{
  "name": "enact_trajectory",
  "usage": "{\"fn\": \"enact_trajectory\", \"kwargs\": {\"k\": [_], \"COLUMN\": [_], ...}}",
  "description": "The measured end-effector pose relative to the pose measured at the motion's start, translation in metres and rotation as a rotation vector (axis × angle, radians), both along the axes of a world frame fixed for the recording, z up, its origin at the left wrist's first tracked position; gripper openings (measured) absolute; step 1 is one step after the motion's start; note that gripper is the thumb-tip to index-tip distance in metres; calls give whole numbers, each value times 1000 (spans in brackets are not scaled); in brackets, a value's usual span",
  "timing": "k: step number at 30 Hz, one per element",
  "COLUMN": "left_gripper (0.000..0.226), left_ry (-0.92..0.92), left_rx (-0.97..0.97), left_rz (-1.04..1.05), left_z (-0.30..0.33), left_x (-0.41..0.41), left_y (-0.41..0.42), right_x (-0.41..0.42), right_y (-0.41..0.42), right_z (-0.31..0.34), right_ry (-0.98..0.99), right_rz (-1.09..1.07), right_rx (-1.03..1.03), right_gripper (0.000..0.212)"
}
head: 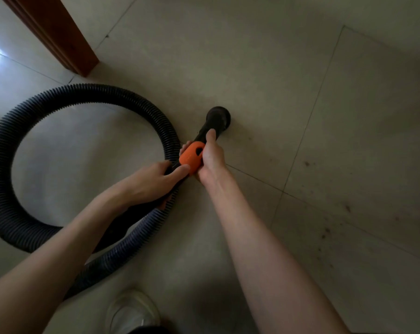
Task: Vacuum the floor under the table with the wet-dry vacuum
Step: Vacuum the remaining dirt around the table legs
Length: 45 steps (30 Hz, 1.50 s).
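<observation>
Both hands are handling the vacuum hose end: right hand (210, 156) is gripping the orange collar (191, 157), left hand (155, 182) is holding the corrugated hose (66, 92) behind it. Round nozzle (218, 116) is sitting near the tiled floor (300, 92). Likely still setup; next, aiming under the table.

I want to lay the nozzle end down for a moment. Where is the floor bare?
Bare tile lies right of the nozzle and right hand, though speckled with dirt. Tile inside the hose loop is bare too. It is crowded where the left hand holds the crossing hose.
</observation>
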<state>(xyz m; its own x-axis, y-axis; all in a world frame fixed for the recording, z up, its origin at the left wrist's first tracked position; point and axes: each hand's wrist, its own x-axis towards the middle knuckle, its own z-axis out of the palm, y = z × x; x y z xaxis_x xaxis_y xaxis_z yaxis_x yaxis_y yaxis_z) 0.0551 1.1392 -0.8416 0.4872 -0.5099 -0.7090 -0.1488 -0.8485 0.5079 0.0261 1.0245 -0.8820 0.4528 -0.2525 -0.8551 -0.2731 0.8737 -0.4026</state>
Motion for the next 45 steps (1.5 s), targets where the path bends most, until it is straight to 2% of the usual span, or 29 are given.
{"fn": "enact_trajectory", "kwargs": {"k": [5,8,11,19,26,31,35,41,45], "left_gripper": [39,40,38,35,46,39,44,47,43], "left_ry": [4,59,68,19,-108,-131,-147,-259,-196], "left_rx": [-55,-48,-40,-5,-57,9,4,89,115], "left_rz": [56,83,51,-1,22,74,167,143,164], "left_z": [-4,-3,-2,-7,-12,-1,6,11,20], "left_x": [-10,-12,-14,-17,-18,-11,-4,-2,2], "left_y": [24,39,47,22,0,14,23,26,34], "right_x": [-20,-29,-37,-34,-15,1,21,31,32], "right_y": [27,34,31,14,-9,6,15,21,32], "right_z": [-1,-3,-7,-22,-39,-39,-31,-29,-24], "right_ry": [0,-32,-59,-4,49,65,33,4,-35], "right_rz": [67,-24,-53,-82,-84,48,170,199,243], "right_rx": [34,108,72,16,-78,-46,-45,16,72], "right_gripper": [47,35,30,40,45,55,56,51,48]}}
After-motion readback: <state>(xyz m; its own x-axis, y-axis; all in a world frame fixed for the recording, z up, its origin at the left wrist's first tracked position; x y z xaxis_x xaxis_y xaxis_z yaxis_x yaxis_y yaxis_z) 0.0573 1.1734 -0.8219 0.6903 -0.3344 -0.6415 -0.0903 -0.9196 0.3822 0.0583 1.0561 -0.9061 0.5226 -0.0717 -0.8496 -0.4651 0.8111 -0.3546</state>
